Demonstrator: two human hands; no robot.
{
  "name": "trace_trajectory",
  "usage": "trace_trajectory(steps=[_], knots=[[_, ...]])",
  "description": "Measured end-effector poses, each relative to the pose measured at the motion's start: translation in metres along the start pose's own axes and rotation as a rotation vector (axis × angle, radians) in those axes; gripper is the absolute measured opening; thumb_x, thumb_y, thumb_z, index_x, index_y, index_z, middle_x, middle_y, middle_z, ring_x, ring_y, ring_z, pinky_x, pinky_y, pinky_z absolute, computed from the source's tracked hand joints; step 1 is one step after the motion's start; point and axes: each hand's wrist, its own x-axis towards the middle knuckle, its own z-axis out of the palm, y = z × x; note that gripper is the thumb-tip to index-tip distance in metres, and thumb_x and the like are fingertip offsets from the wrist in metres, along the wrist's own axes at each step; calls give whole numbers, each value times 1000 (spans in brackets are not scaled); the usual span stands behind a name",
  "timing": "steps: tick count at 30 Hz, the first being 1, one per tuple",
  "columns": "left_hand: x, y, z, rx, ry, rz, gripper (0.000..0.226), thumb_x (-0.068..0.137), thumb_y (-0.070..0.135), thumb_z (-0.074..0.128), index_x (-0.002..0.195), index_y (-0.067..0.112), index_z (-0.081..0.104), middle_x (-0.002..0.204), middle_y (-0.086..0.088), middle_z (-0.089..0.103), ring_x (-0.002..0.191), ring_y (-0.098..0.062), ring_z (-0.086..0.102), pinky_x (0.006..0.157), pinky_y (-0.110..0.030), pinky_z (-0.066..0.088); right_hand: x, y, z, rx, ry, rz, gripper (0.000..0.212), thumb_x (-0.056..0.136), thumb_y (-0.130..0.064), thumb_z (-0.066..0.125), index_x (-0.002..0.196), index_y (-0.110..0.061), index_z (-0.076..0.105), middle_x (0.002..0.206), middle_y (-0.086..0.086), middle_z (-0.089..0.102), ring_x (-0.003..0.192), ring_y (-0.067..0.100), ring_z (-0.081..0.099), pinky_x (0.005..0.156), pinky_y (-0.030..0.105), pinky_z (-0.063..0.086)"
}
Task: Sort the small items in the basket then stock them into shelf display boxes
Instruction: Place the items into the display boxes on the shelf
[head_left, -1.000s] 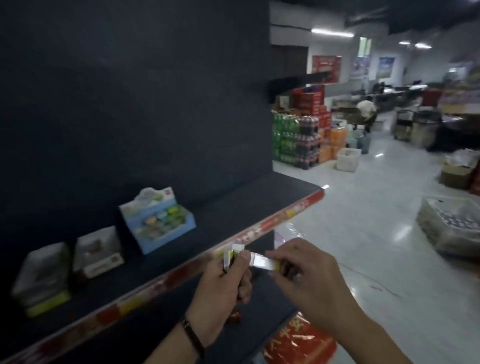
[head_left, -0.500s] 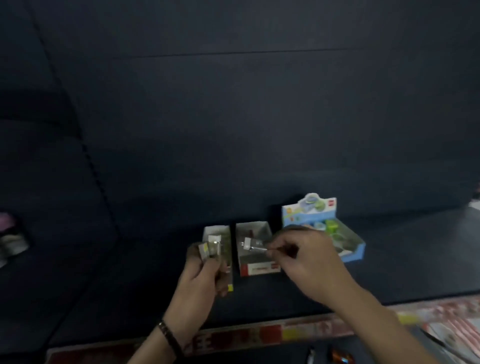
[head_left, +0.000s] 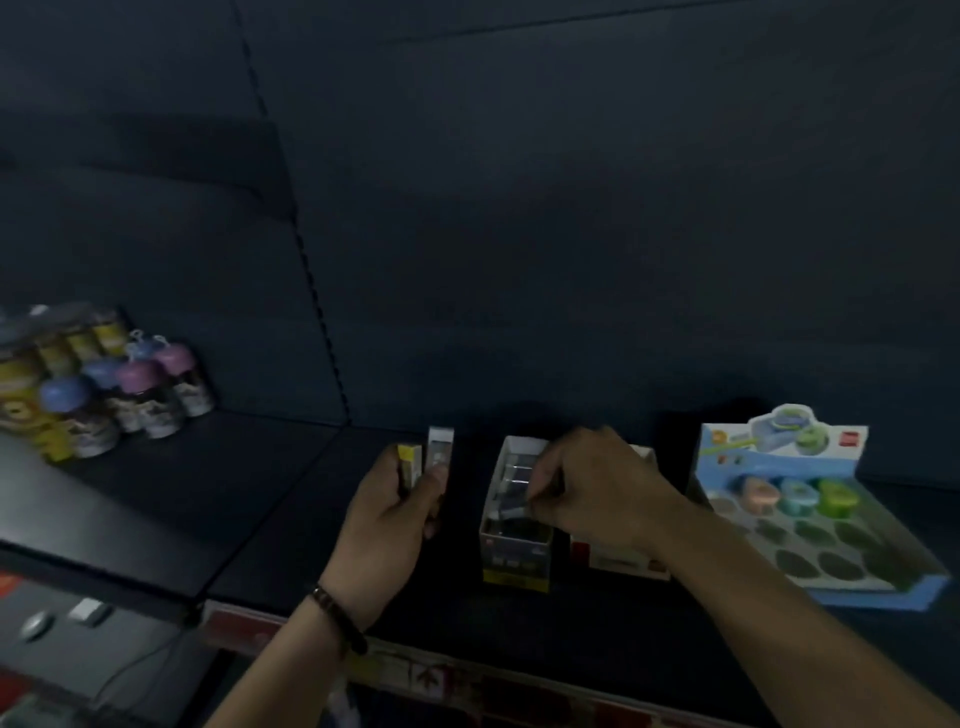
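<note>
Dim and blurred here, so details are soft. The right hand is down over the yellow-fronted box at the middle of the shelf, fingers curled into its open top. Whether they pinch one of the small packs inside, I cannot tell: the fingertips merge with the grey shapes in there. The box's contents read only as a few pale slabs stacked front to back.

The left hand is clearer: it grips two small packs upright, a yellow-topped pack and a white pack side by side, just left of that box and above the shelf.

The right wrist hides most of the red-and-white box just beside the first; only its front and a back corner show, and what it holds is hidden.

Far right, the blue display box is cut slightly by the frame edge. Its tray holds three rounded items in the back row, pink, teal and green; the other wells are dark hollows.

Far left, capped bottles stand bunched, partly cut off.
</note>
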Motion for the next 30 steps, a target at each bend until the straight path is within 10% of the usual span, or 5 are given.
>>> trace_trajectory(steps=[14,18,21,30], knots=[[17,-8,-1,-194,-203,-87,10,106,16,57,104,13,67,77,5,60,71,-10,55,66,-27,49,-6,-13,3,249,-159,82,27,93,-7,64,87,-24,84,91,-14,81,91,-1,73,86,26,59],[19,-8,2,-209,-253,-30,16,104,14,62,91,19,69,72,1,55,72,-17,50,67,-34,45,-7,-18,4,414,104,49,21,98,-8,68,95,-23,82,94,-10,80,85,11,75,81,43,64],[23,-6,5,-223,-269,10,16,103,16,64,89,20,70,71,0,52,71,-20,47,65,-35,42,-5,-26,6,624,278,34,8,97,-17,76,102,-21,81,94,-2,79,62,12,67,57,35,56],[41,7,2,-58,-237,161,5,101,20,67,101,19,72,64,10,63,58,-5,55,58,-22,46,3,-24,0,618,340,-66,9,97,-12,75,89,-7,73,71,2,71,57,9,65,57,16,47]])
